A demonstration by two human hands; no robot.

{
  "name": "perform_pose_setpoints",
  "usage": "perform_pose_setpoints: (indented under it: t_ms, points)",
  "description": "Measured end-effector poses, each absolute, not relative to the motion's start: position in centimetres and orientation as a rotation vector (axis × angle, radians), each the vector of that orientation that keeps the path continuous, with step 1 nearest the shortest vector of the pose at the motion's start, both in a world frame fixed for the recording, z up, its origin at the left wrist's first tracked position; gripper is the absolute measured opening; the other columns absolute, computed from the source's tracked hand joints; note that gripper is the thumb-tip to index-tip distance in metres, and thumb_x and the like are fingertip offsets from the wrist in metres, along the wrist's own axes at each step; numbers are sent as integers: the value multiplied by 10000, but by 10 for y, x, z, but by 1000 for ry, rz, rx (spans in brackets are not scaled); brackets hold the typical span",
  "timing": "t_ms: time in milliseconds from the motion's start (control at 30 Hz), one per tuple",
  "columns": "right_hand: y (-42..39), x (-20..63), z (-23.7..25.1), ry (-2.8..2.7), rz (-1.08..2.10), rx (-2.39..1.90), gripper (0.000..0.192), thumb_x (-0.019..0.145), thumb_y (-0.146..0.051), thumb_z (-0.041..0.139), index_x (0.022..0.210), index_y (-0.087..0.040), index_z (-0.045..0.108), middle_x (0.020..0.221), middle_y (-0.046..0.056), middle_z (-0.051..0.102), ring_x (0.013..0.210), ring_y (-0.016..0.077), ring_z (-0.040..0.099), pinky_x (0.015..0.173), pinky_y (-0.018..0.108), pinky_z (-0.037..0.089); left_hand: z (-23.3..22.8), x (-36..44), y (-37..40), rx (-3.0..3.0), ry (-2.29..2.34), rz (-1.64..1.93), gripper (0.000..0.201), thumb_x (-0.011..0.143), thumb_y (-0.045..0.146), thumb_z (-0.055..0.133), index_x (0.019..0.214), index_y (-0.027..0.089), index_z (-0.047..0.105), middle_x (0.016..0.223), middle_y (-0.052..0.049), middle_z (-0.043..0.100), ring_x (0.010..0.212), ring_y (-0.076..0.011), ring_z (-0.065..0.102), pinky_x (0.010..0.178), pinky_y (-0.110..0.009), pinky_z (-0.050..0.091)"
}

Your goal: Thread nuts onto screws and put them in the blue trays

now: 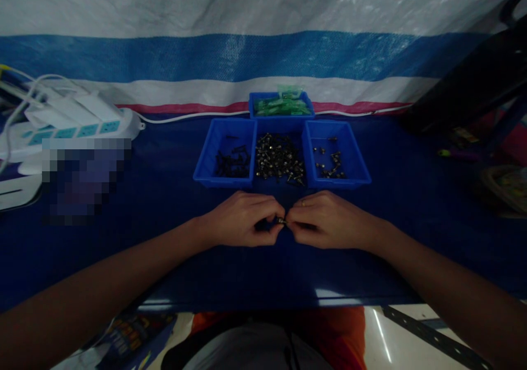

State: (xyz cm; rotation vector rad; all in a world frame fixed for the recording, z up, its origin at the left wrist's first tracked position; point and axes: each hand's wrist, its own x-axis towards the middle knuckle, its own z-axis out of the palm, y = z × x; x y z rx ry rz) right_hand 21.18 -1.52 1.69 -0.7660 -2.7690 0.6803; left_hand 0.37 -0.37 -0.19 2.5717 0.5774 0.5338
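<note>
The left hand (247, 219) and right hand (325, 220) face each other, both pinching a small metal piece (281, 221) over the blue table (247, 276), on the near side of the metal-parts heap (278, 158). The forearms (135, 268) slant inward, cropped by the frame; the grip partly hides the piece, its shape unclear.

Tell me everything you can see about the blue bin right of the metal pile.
The blue bin is open-topped, roughly rectangular, plastic-looking. It sits upright on the dark blue table, holding scattered small metal pieces, mostly toward its near end. The metal pile lies along its left side; whether they touch is unclear. The right hand is in front, not touching it.
</note>
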Motion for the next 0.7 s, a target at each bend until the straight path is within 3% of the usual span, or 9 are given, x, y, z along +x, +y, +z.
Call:
perform_pose_setpoints:
  t_ms: [200, 700]
  points:
    - [-12, 213, 16, -2729, 692, -835, 141, 815, -198, 433, 698, -169, 505, 628, -29, 504, 587, 79, 481, 576, 203, 328, -2, -1, 0, 2579, 606, 592, 157, 829, 264, 484, 936, 165, 544, 680, 28, 523, 609, -63, 489, 567, -179, 367]
    - [-13, 211, 7, -2800, 513, -872, 224, 904, -222, 335, 810, -160, 528, 754, 25, 587, 697, 112, 545, 645, 226, 379, -1, 4, -3, 2651, 707, 671, 182, 844, 330, 490, 855, 157, 546, 669, 23, 538, 602, -69, 494, 553, -182, 364]
